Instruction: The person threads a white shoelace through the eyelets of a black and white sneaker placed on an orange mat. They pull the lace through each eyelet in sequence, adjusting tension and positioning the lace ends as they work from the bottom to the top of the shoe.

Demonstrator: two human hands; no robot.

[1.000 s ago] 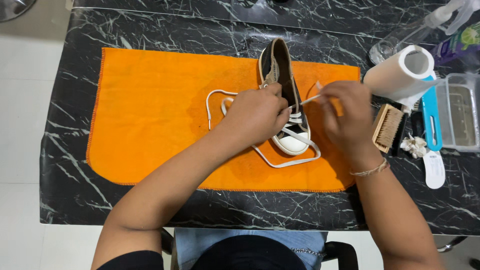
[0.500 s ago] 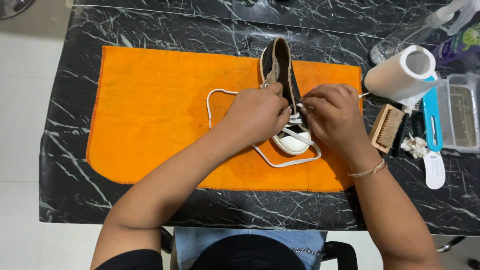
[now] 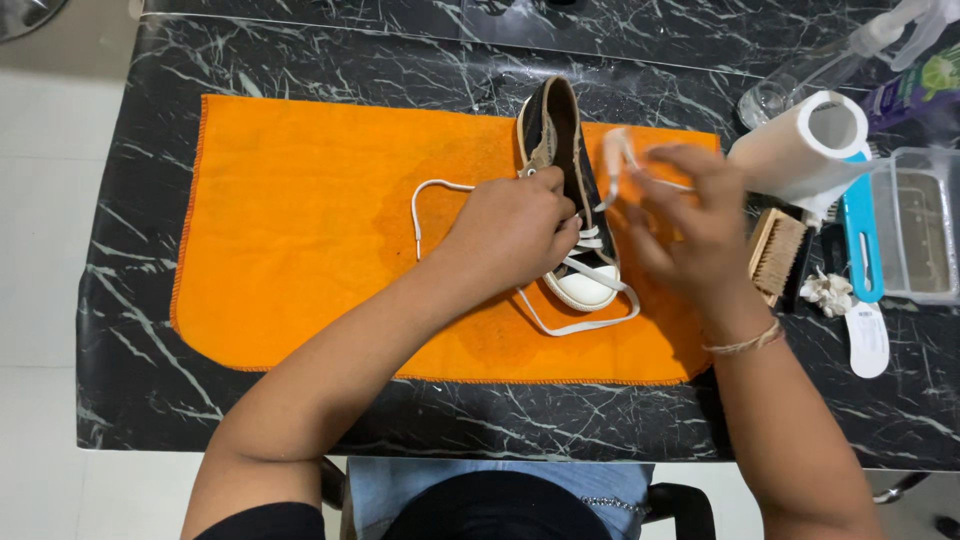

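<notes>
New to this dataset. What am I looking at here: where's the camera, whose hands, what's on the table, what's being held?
There is no robot: a person works with two bare hands, and the one camera sits on their head, looking straight down, so the arms enter from the bottom edge.

The left hand rests on a small dark sneaker with a white toe cap, steadying it. The right hand, blurred by motion, holds one end of the white shoelace lifted beside the shoe; more lace loops loosely on the cloth.

The shoe lies on an orange cloth spread over a black marble-patterned table. To the right are a paper towel roll, a wooden brush, a blue-handled tool, a clear plastic container and a spray bottle.
</notes>
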